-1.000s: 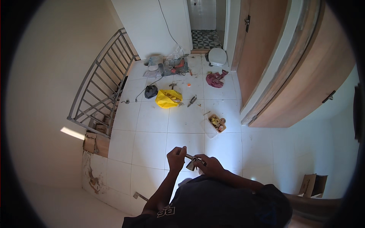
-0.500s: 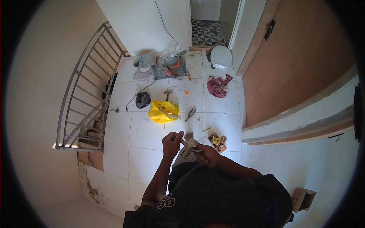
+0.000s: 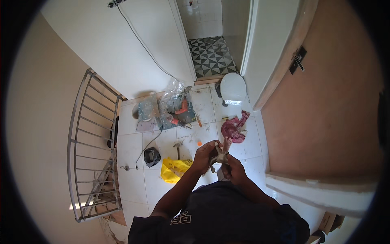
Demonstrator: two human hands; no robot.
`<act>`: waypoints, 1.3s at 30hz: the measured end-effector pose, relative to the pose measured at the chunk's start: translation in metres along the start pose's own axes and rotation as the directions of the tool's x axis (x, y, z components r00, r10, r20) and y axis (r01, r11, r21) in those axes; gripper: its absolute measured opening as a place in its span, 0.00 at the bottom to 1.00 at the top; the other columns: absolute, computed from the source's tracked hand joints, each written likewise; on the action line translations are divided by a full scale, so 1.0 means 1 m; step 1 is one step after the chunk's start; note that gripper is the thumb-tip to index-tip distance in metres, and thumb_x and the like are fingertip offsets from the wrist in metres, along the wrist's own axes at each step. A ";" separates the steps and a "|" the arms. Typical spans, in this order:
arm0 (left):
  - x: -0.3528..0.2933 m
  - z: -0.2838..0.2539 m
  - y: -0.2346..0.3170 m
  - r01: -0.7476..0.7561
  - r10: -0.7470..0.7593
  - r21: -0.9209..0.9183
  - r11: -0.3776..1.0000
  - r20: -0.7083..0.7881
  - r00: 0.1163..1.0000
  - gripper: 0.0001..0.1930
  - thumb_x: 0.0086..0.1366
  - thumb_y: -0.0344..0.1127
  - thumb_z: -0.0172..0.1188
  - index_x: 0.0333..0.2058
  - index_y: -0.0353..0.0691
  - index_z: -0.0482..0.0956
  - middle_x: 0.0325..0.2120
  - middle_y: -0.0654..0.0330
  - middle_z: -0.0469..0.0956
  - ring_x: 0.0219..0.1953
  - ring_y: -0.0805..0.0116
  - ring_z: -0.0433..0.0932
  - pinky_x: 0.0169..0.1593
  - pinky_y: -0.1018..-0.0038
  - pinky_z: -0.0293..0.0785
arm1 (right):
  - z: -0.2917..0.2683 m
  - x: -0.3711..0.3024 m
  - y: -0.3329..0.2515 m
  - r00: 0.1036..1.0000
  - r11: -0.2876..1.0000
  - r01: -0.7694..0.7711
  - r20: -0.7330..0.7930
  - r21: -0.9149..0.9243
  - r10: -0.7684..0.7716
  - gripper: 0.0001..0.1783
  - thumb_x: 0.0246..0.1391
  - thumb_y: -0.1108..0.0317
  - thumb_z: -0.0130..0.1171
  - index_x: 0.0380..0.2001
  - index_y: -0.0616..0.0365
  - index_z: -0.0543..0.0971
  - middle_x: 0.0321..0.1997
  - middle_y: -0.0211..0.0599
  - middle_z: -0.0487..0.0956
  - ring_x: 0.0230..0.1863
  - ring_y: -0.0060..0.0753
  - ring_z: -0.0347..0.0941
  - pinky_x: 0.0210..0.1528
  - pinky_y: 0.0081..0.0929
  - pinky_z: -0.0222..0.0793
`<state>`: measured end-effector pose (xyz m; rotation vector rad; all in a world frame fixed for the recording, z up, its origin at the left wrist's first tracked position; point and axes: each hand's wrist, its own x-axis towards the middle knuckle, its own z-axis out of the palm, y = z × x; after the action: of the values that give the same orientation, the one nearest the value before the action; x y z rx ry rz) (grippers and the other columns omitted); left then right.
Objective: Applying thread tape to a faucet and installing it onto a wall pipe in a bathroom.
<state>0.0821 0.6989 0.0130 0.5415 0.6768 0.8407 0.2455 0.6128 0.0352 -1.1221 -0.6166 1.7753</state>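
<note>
Both hands meet in front of my dark shirt around a metal fitting (image 3: 221, 157) with a rounded middle and curved arms; its exact kind is not clear. My left hand (image 3: 204, 156) grips one arm of it, the fingers curled. On the other side, my right hand (image 3: 233, 168) is closed around its lower end. Just beyond the hands a bare foot (image 3: 227, 143) shows on the white tiles, close to a crumpled maroon cloth (image 3: 232, 131). A yellow plastic bag (image 3: 170, 171) lies left of my left forearm, with a hammer (image 3: 177, 150) behind it.
A grey metal railing (image 3: 73, 154) edges a stairwell on the left. Ahead lie a red power tool (image 3: 182, 106), clear plastic sheeting (image 3: 148, 109) and a cable (image 3: 148, 146). A black bag (image 3: 152, 156), a white-lidded bucket (image 3: 233, 87) and a brown door (image 3: 325, 101) also stand around.
The view has shifted toward the doorway, so the floor things sit lower. The pliers and the box of small parts no longer show. Both hands keep hold of the metal fitting, slightly turned.
</note>
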 end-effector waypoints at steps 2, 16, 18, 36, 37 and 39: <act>0.067 0.004 0.023 0.001 -0.001 -0.039 0.999 -0.007 1.000 0.21 0.74 0.46 0.54 0.54 0.35 0.74 0.46 0.58 0.79 0.45 0.68 0.79 0.51 0.69 0.77 | -0.019 0.060 -0.032 0.997 0.992 -0.055 0.052 0.111 0.050 0.25 0.70 0.41 0.41 0.44 0.51 0.75 0.15 0.26 0.65 0.11 0.20 0.56 0.15 0.20 0.52; 0.447 0.051 0.239 -0.159 0.171 -0.251 0.955 0.031 0.985 0.20 0.75 0.48 0.51 0.53 0.38 0.72 0.39 0.62 0.79 0.41 0.71 0.79 0.45 0.74 0.78 | -0.084 0.420 -0.325 0.857 0.833 -0.440 0.434 0.335 0.278 0.23 0.72 0.46 0.40 0.48 0.54 0.73 0.17 0.31 0.71 0.13 0.24 0.63 0.19 0.23 0.63; 0.504 0.039 0.262 -0.145 0.124 -0.294 0.945 -0.090 0.988 0.20 0.75 0.48 0.51 0.53 0.36 0.72 0.39 0.62 0.79 0.40 0.70 0.79 0.44 0.73 0.78 | -0.088 0.477 -0.344 1.000 0.993 0.022 0.016 -0.118 -0.020 0.26 0.73 0.46 0.39 0.54 0.59 0.70 0.25 0.35 0.76 0.19 0.24 0.68 0.23 0.23 0.65; 0.954 0.018 0.530 -0.026 0.048 0.093 0.995 -0.244 0.969 0.17 0.70 0.47 0.60 0.43 0.36 0.79 0.35 0.62 0.80 0.36 0.74 0.77 0.43 0.76 0.73 | -0.091 0.931 -0.590 0.775 0.643 0.478 -0.056 -0.599 -0.629 0.37 0.65 0.56 0.57 0.69 0.56 0.53 0.35 0.41 0.81 0.30 0.35 0.79 0.34 0.35 0.76; 0.974 0.011 0.539 -0.043 0.063 0.085 0.995 -0.252 0.966 0.17 0.71 0.46 0.59 0.44 0.35 0.80 0.36 0.62 0.80 0.36 0.74 0.77 0.43 0.77 0.73 | -0.094 0.950 -0.600 0.920 0.867 0.303 -0.117 -0.396 -0.374 0.30 0.68 0.53 0.53 0.64 0.56 0.59 0.29 0.36 0.79 0.24 0.29 0.74 0.28 0.30 0.71; 1.019 -0.008 0.559 -0.089 0.113 0.099 0.991 -0.269 0.956 0.17 0.72 0.44 0.57 0.47 0.34 0.80 0.39 0.61 0.82 0.38 0.74 0.77 0.44 0.77 0.73 | -0.103 0.994 -0.625 0.996 0.981 0.093 0.012 -0.172 -0.093 0.26 0.73 0.43 0.35 0.47 0.55 0.71 0.21 0.27 0.71 0.15 0.16 0.62 0.17 0.18 0.57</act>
<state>0.2974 1.8399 0.0540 0.5455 0.9490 0.9973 0.4445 1.7744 0.0502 -1.1871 -0.8248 1.6689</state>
